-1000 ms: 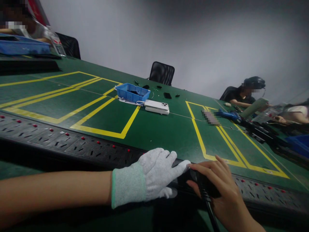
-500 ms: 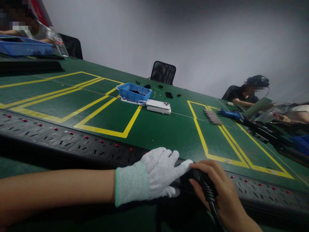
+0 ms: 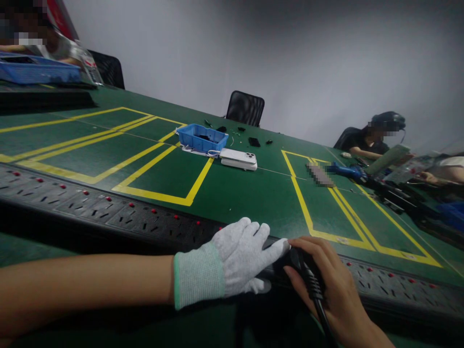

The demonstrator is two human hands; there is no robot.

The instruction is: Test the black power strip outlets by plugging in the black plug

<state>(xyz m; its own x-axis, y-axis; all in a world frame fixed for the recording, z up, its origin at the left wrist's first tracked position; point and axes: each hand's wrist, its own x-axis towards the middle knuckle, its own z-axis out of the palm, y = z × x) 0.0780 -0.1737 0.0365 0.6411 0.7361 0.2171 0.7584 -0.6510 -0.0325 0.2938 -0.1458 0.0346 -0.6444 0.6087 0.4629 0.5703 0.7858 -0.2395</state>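
Observation:
A long black power strip [image 3: 119,212] with slotted sockets and red dots lies across in front of me. My left hand [image 3: 239,261], in a pale grey glove with a green-edged cuff, lies over the strip, fingers along its far side and thumb on the near side. Its index fingertip meets the fingers of my bare right hand [image 3: 333,285]. That hand pinches a black plug [image 3: 300,263], whose ribbed cable [image 3: 316,295] runs down toward me. The plug sits at the strip; its prongs are hidden, so I cannot tell how far in it is.
A blue basket [image 3: 203,138] and a white phone on a white block [image 3: 238,158] lie on the green table [image 3: 250,198], marked with yellow tape. Small black parts [image 3: 254,142] lie behind. People sit at the far left and right, near another blue basket [image 3: 39,70].
Both hands hold almost the same pose on the strip and plug. The view has shifted very slightly.

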